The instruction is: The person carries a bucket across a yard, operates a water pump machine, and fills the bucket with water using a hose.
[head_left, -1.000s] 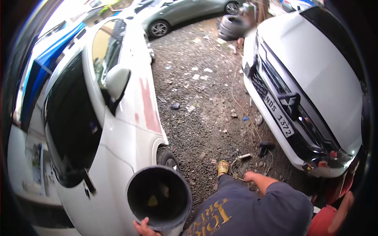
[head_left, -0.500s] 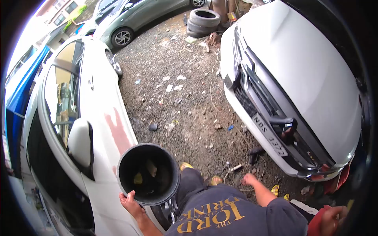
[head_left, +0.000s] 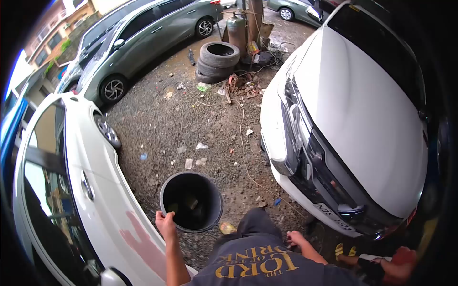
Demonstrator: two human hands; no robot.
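My left hand (head_left: 166, 223) is closed on the near-left rim of a black bucket (head_left: 213, 190), with the thumb over the edge. The bucket hangs in front of my left leg, its mouth facing up toward me. Inside, a pale small piece (head_left: 192, 203) and another dim item lie at the bottom; I cannot make out what they are. My right hand (head_left: 296, 238) hangs low at my side, holding nothing, its fingers loosely bent and apart. It is close to the front of a white car (head_left: 353, 95), not touching it.
A white car with reddish filler patches (head_left: 143, 240) stands on my left. Ahead are stacked old tires (head_left: 218, 59), a gas cylinder (head_left: 237, 33) and a grey car (head_left: 157, 33). A thin cord (head_left: 244, 143) crosses the littered gravel. Another person's yellow slippers (head_left: 339, 250) show at lower right.
I have moved forward between the cars; the tires and the grey car appear nearer. The bucket, still in my left hand, has shifted right in view, away from the left car's side.
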